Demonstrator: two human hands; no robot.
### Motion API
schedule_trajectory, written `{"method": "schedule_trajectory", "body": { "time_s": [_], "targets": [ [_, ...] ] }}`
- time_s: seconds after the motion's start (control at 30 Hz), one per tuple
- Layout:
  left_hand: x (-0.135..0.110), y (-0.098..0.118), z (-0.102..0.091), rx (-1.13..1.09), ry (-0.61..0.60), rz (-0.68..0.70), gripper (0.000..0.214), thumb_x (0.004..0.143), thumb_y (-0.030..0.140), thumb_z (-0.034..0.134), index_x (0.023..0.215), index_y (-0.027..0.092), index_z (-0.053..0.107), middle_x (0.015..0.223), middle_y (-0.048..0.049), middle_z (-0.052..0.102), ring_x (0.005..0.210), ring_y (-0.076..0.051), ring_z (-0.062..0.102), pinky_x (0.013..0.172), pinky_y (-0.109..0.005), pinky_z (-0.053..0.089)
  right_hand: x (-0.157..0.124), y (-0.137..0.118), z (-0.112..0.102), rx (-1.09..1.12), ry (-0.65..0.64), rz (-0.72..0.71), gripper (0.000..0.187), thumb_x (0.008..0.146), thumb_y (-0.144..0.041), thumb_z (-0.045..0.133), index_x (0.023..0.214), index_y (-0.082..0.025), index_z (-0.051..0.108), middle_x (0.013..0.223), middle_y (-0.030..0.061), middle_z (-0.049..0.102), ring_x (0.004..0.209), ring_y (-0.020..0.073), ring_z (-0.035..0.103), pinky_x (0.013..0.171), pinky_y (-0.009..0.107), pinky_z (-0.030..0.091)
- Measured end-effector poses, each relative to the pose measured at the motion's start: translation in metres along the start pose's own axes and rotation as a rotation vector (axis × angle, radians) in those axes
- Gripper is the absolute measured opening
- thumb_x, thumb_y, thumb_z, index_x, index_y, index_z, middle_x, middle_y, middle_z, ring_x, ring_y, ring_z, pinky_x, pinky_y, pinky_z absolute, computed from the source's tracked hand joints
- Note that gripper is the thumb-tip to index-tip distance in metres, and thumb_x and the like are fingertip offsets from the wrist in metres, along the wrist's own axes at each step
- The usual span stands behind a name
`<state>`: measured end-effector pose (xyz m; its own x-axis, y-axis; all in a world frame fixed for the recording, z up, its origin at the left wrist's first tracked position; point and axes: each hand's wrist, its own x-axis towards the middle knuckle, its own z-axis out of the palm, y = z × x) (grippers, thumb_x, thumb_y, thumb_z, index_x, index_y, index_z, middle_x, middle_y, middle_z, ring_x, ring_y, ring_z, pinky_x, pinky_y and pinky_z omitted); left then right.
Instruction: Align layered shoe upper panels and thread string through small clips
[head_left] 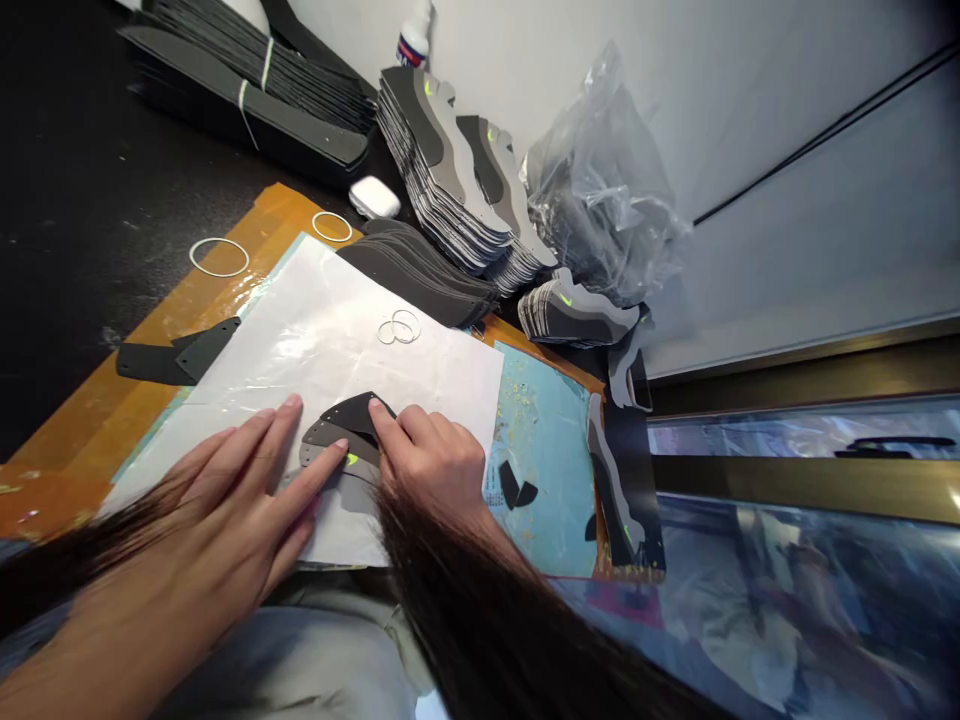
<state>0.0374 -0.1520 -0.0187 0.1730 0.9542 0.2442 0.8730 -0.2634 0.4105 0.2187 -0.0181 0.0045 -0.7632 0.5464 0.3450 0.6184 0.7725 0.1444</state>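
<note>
The left hand (232, 500) lies open, fingers spread and gripping nothing, its index fingertip on a grey piece (321, 436) with a yellow-green mark — flat on the white sheet (285, 320). The right hand (435, 455) sets its index fingertip on an overlapping black piece (349, 413), other fingers curled — whether they pinch it, I cannot tell.

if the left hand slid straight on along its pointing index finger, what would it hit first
Probably the flat black perforated piece, just ahead of the left hand, though depth is unclear.
</note>
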Motion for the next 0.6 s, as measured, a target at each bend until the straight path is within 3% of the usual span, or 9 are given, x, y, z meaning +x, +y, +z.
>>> {"method": "schedule_trajectory", "body": {
  "time_s": [0.07,0.13,0.3,0.43,0.6],
  "targets": [
    [0.006,0.001,0.001,0.048,0.003,-0.050,0.071,0.101,0.040,0.052,0.164,0.024,0.023,0.170,-0.0166,0.019,0.155,-0.039,0.024,0.126,-0.062,0.023,0.000,0.000,-0.002,0.008,-0.042,0.004,0.032,0.099,-0.023,0.052,0.127,-0.020,0.067,0.076,0.0007,0.062,0.068,0.0172,0.051,0.058,0.036,0.030],
    [0.012,0.002,0.000,0.063,0.005,-0.045,0.062,0.102,0.036,0.050,0.159,0.019,0.033,0.168,-0.0174,0.026,0.155,-0.036,0.025,0.128,-0.059,0.023,0.000,0.000,-0.003,0.012,-0.071,0.006,0.033,0.099,-0.023,0.052,0.128,-0.021,0.066,0.079,0.0019,0.063,0.070,0.0178,0.053,0.058,0.037,0.031],
    [0.041,-0.010,-0.010,0.000,-0.034,0.163,0.042,0.100,0.032,0.046,0.122,0.003,0.066,0.162,-0.0194,0.038,0.154,-0.029,0.031,0.129,-0.043,0.025,0.003,0.000,-0.009,0.022,-0.154,-0.003,0.034,0.100,-0.025,0.053,0.132,-0.020,0.064,0.090,0.0053,0.067,0.078,0.0192,0.057,0.062,0.036,0.036],
    [0.053,-0.023,-0.011,0.011,-0.128,0.181,0.044,0.097,0.038,0.048,0.121,0.006,0.067,0.163,-0.0170,0.039,0.151,-0.025,0.037,0.126,-0.035,0.028,0.003,0.004,-0.015,0.012,-0.149,-0.035,0.032,0.101,-0.026,0.054,0.130,-0.020,0.064,0.094,0.0050,0.068,0.079,0.0188,0.057,0.063,0.035,0.037],
    [0.047,-0.025,-0.006,0.064,-0.110,0.182,0.051,0.096,0.042,0.051,0.130,0.005,0.062,0.166,-0.0174,0.033,0.152,-0.028,0.035,0.127,-0.035,0.025,-0.011,0.022,-0.025,0.036,-0.107,-0.112,0.021,0.104,-0.022,0.052,0.117,-0.023,0.069,0.094,0.0011,0.070,0.076,0.0147,0.058,0.061,0.032,0.035]
  ]
}}
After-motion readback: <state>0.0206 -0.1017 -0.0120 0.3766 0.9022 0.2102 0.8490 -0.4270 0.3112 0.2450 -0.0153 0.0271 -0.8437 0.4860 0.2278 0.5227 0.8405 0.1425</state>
